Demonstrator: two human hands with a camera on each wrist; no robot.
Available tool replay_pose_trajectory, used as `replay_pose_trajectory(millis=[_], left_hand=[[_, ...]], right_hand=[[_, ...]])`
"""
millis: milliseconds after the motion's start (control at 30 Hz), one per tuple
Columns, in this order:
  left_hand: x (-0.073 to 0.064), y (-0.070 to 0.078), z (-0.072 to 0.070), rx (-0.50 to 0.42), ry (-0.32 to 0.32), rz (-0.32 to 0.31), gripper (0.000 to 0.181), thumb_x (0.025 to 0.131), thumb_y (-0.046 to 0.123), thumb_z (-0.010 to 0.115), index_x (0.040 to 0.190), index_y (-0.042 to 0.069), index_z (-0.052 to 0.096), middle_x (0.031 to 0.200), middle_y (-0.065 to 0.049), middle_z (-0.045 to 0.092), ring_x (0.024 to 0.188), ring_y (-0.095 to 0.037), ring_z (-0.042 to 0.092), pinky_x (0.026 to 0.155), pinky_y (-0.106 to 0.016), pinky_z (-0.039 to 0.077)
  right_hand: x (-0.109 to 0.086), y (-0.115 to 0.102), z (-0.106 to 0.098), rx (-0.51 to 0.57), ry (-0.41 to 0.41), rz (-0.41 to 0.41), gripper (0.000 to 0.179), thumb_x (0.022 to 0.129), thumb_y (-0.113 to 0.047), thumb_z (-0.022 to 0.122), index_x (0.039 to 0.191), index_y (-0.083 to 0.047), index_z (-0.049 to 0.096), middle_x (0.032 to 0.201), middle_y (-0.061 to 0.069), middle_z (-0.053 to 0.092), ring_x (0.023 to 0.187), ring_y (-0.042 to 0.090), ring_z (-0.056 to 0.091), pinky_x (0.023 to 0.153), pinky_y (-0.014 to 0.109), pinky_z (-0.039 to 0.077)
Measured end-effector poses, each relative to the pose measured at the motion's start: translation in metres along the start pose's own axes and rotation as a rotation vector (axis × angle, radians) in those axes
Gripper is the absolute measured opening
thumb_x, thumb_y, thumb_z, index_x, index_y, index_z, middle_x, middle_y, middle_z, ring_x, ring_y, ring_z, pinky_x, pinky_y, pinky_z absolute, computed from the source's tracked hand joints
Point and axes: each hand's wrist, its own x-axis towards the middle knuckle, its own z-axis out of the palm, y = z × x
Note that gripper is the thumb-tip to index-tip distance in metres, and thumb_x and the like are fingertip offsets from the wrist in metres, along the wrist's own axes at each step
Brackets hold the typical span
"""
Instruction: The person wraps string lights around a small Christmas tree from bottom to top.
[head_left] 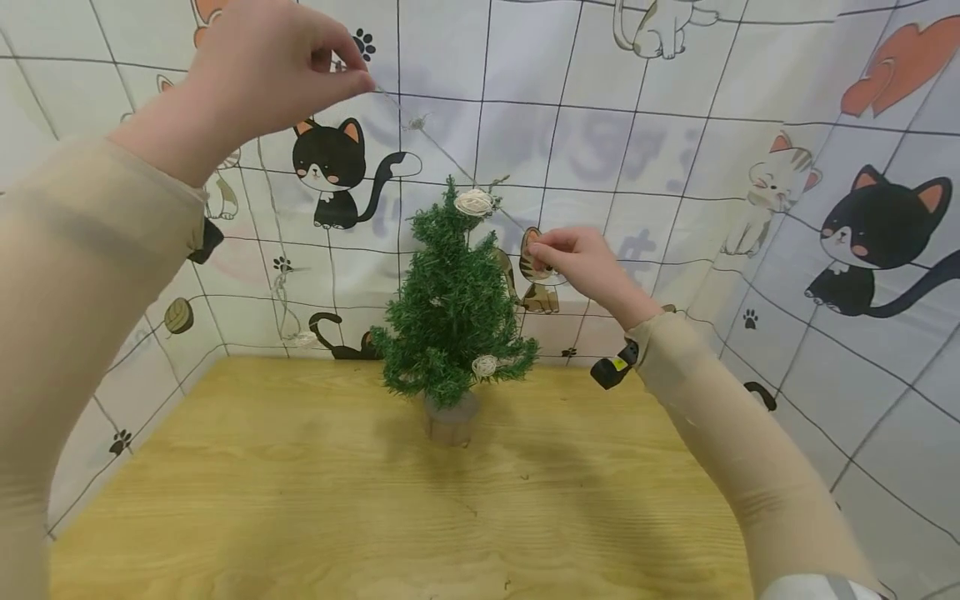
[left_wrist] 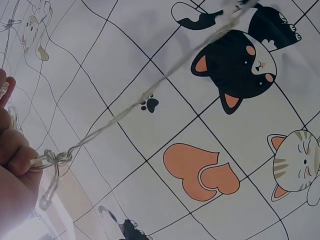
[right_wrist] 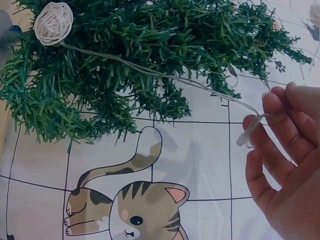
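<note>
A small green artificial Christmas tree (head_left: 453, 283) stands upright on a round base. My left hand (head_left: 281, 71), high at the upper left, pinches a thin light string (head_left: 447, 156). To the right of the treetop, my right hand (head_left: 588, 262) pinches the same string between thumb and fingers. The stretch between the hands runs straight past the top. A white woven ball (head_left: 474, 202) is at the treetop, and another woven ball (head_left: 485, 365) sits on a lower branch. By the left fingers the wire has a knot (left_wrist: 59, 157). A small clear bulb (right_wrist: 246, 136) hangs at the right fingers.
The tree stands towards the back of a wooden table (head_left: 300, 483). Behind and beside it hangs a white gridded cloth (head_left: 675, 108) printed with cats. More wire (head_left: 281, 287) dangles at the left, below the left forearm.
</note>
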Motion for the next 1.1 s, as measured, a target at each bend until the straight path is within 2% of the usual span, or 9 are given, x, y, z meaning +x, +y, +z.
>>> replay_pose_trajectory(millis=[100, 200, 333, 467, 567, 667, 767, 933, 1100], left_hand=[[0.008, 0.003, 0.004, 0.004, 0.028, -0.031, 0.04, 0.099, 0.04, 0.049, 0.111, 0.008, 0.07, 0.072, -0.009, 0.05, 0.068, -0.022, 0.042, 0.056, -0.036, 0.027], [0.015, 0.006, 0.014, 0.009, 0.089, -0.017, 0.04, 0.1, 0.038, 0.047, 0.11, 0.008, 0.071, 0.074, -0.008, 0.052, 0.068, -0.02, 0.041, 0.057, -0.035, 0.026], [0.022, 0.008, 0.026, 0.043, 0.151, -0.02, 0.043, 0.101, 0.041, 0.045, 0.11, 0.009, 0.071, 0.075, -0.009, 0.055, 0.063, -0.022, 0.04, 0.05, -0.037, 0.024], [0.03, 0.009, 0.034, 0.061, 0.192, -0.04, 0.044, 0.1, 0.045, 0.045, 0.106, 0.009, 0.071, 0.07, -0.008, 0.053, 0.058, -0.023, 0.038, 0.047, -0.038, 0.023], [0.034, 0.007, 0.038, 0.039, 0.202, -0.036, 0.039, 0.1, 0.043, 0.047, 0.107, 0.01, 0.067, 0.068, -0.005, 0.05, 0.06, -0.022, 0.038, 0.048, -0.037, 0.025], [0.036, 0.003, 0.041, -0.008, 0.171, 0.022, 0.028, 0.1, 0.033, 0.049, 0.11, 0.01, 0.061, 0.072, -0.005, 0.049, 0.063, -0.021, 0.039, 0.052, -0.036, 0.027], [0.034, -0.002, 0.041, -0.039, 0.104, 0.119, 0.014, 0.097, 0.019, 0.05, 0.106, 0.01, 0.057, 0.079, -0.007, 0.052, 0.067, -0.021, 0.04, 0.057, -0.037, 0.029], [0.029, -0.007, 0.037, 0.009, 0.026, 0.243, 0.009, 0.092, 0.009, 0.05, 0.091, 0.01, 0.058, 0.086, -0.007, 0.052, 0.072, -0.022, 0.042, 0.06, -0.039, 0.03], [0.03, -0.01, 0.035, 0.104, 0.094, 0.362, 0.02, 0.092, 0.004, 0.046, 0.094, 0.006, 0.066, 0.087, -0.011, 0.052, 0.073, -0.029, 0.048, 0.055, -0.044, 0.036]], right_hand=[[0.002, 0.0, 0.003, 0.01, 0.031, -0.005, 0.026, 0.098, -0.026, 0.06, 0.107, -0.004, 0.07, 0.09, 0.011, 0.067, 0.077, 0.022, 0.054, 0.07, 0.035, 0.041], [0.003, 0.004, 0.007, 0.022, 0.093, -0.059, 0.023, 0.098, -0.019, 0.06, 0.115, -0.005, 0.06, 0.087, 0.011, 0.068, 0.079, 0.022, 0.06, 0.069, 0.034, 0.045], [0.004, 0.016, 0.014, -0.055, 0.186, -0.225, 0.014, 0.099, -0.012, 0.056, 0.108, -0.007, 0.046, 0.08, 0.013, 0.066, 0.064, 0.021, 0.056, 0.059, 0.032, 0.041], [0.006, 0.021, 0.021, -0.217, 0.271, -0.372, 0.005, 0.098, -0.003, 0.053, 0.102, -0.004, 0.057, 0.076, 0.008, 0.064, 0.053, 0.017, 0.048, 0.053, 0.029, 0.036], [0.01, 0.024, 0.026, -0.263, 0.317, -0.384, 0.012, 0.097, -0.002, 0.053, 0.102, -0.003, 0.064, 0.079, 0.006, 0.066, 0.054, 0.017, 0.048, 0.053, 0.028, 0.036], [0.013, 0.026, 0.03, -0.267, 0.35, -0.336, 0.014, 0.097, -0.004, 0.055, 0.106, -0.003, 0.066, 0.084, 0.007, 0.068, 0.06, 0.017, 0.054, 0.055, 0.029, 0.04], [0.014, 0.03, 0.033, -0.273, 0.377, -0.288, 0.016, 0.097, -0.007, 0.057, 0.109, -0.004, 0.066, 0.085, 0.009, 0.068, 0.065, 0.018, 0.059, 0.058, 0.031, 0.044], [0.013, 0.037, 0.033, -0.306, 0.403, -0.254, 0.018, 0.096, -0.009, 0.06, 0.112, -0.005, 0.067, 0.085, 0.008, 0.066, 0.064, 0.018, 0.059, 0.057, 0.033, 0.046], [0.013, 0.039, 0.031, -0.337, 0.409, -0.258, 0.022, 0.096, -0.009, 0.058, 0.116, -0.005, 0.066, 0.087, 0.009, 0.065, 0.066, 0.018, 0.058, 0.059, 0.033, 0.045]])
